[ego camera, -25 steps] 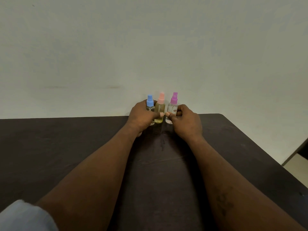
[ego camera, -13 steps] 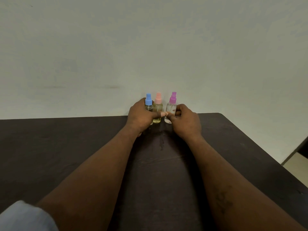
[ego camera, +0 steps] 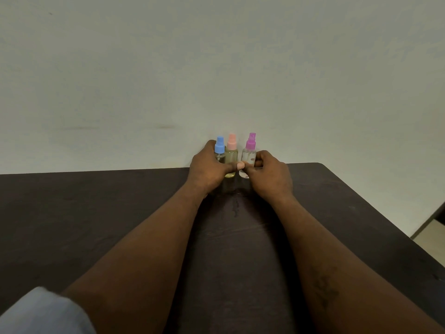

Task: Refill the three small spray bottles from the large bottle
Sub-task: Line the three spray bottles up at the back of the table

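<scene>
Tipping risk: stand close together at the far edge of the table [ego camera: 96,201], hard against the wall [ego camera: 216,68]; likely to topple a neighbour under any sideways tug.
Left hand [ego camera: 208,168]: spans two bottles at once, so probably drags the second when lifting the first.
Right hand [ego camera: 271,175]: works just beside the left thumb, with little room to turn or lift without bumping.
Spill risk: low with all three caps on; likely to rise after unscrewing a sprayer, given narrow necks to aim into and a dark surface to hide clear drips.
Large bottle: not in view; fetching it probably means letting go of upright bottles.
Left fingers [ego camera: 212,143]: curl round the back of the blue-capped bottle [ego camera: 219,147], with the thumb laid across the front of the peach-capped bottle [ego camera: 231,153], clasping both together.
Right fingers [ego camera: 258,162]: bend inward, pinching the lower body of the purple-capped bottle [ego camera: 250,150] against the thumb.
Bottle order: blue-capped left, peach-capped middle, purple-capped right with a small gap; all upright.
Contents: yellowish in the peach-capped, clear-looking in the purple-capped; possibly low in the blue-capped, too covered by the hand to tell.
Sleeve [ego camera: 43,312]: pale, at the near end of the left forearm.
</scene>
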`<action>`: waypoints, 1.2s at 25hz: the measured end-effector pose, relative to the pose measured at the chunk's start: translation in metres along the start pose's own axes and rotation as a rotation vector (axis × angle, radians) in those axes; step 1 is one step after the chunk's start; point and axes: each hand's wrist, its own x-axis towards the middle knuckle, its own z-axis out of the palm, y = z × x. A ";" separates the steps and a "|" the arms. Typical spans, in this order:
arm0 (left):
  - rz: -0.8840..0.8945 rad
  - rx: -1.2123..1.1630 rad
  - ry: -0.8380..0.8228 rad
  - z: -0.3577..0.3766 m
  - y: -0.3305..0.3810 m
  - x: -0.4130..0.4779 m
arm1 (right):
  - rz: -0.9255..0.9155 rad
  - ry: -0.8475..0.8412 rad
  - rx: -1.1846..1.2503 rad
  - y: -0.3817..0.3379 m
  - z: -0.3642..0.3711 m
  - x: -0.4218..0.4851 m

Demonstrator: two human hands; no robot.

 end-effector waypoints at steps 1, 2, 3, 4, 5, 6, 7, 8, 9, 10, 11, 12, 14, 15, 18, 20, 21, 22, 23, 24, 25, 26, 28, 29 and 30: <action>-0.008 -0.007 -0.011 -0.001 0.000 0.000 | -0.002 -0.010 -0.001 -0.001 -0.001 0.000; -0.021 -0.006 -0.022 -0.002 -0.001 0.001 | -0.005 -0.020 -0.003 -0.001 -0.001 -0.001; -0.035 0.001 -0.030 -0.003 -0.002 0.002 | -0.006 -0.029 -0.007 -0.001 -0.001 -0.001; -0.046 0.003 -0.032 -0.003 -0.002 0.002 | -0.009 -0.033 -0.013 -0.001 -0.002 -0.001; -0.049 0.002 -0.030 -0.004 -0.002 0.002 | -0.012 -0.033 -0.022 -0.001 -0.002 -0.001; -0.044 0.002 -0.026 -0.003 -0.002 0.002 | -0.017 -0.032 -0.034 -0.001 -0.002 -0.001; -0.034 0.003 -0.021 -0.003 -0.002 0.002 | -0.023 -0.031 -0.049 -0.001 -0.001 -0.001; -0.026 0.004 -0.014 -0.002 -0.002 0.002 | -0.031 -0.032 -0.064 -0.001 -0.001 -0.001; -0.021 0.005 -0.005 -0.002 -0.001 0.002 | -0.037 -0.035 -0.079 -0.001 0.000 0.000; -0.018 0.010 0.010 -0.002 -0.001 0.002 | -0.044 -0.039 -0.091 -0.001 0.001 0.000; -0.014 0.018 0.023 -0.002 -0.001 0.002 | -0.050 -0.045 -0.102 -0.002 0.002 0.000; -0.011 0.024 0.029 -0.001 -0.001 0.003 | -0.054 -0.047 -0.114 -0.001 0.002 0.001; -0.014 0.033 0.033 0.000 0.000 0.001 | -0.055 -0.051 -0.155 0.000 0.004 0.001; -0.017 0.038 0.035 0.001 0.000 0.000 | -0.054 -0.054 -0.185 0.000 0.004 0.001; -0.026 0.043 0.045 -0.002 0.001 0.000 | -0.053 -0.061 -0.246 -0.002 0.005 0.000; -0.036 0.049 0.047 -0.003 0.002 0.000 | -0.048 -0.066 -0.253 -0.004 0.006 0.000; -0.038 0.051 0.046 -0.003 0.002 0.000 | -0.049 -0.067 -0.253 -0.004 0.006 0.000; -0.040 0.051 0.046 -0.002 0.002 0.000 | -0.048 -0.068 -0.254 -0.003 0.006 0.000; -0.042 0.048 0.046 -0.002 0.003 -0.001 | -0.049 -0.070 -0.253 -0.003 0.006 0.000; -0.044 0.045 0.051 -0.003 0.003 -0.003 | -0.050 -0.074 -0.248 -0.003 0.005 -0.001; -0.046 0.040 0.059 -0.003 0.003 -0.003 | -0.050 -0.079 -0.236 -0.003 0.004 -0.001; -0.051 0.034 0.071 -0.003 0.002 -0.004 | -0.046 -0.084 -0.217 -0.003 0.003 -0.001; -0.059 0.034 0.094 -0.004 0.002 -0.004 | -0.036 -0.086 -0.189 -0.002 0.002 -0.001; -0.061 0.049 0.104 -0.004 0.001 -0.004 | -0.037 -0.084 -0.189 -0.002 0.002 -0.001; -0.059 0.075 0.110 -0.004 0.001 -0.004 | -0.038 -0.083 -0.192 -0.001 0.002 -0.001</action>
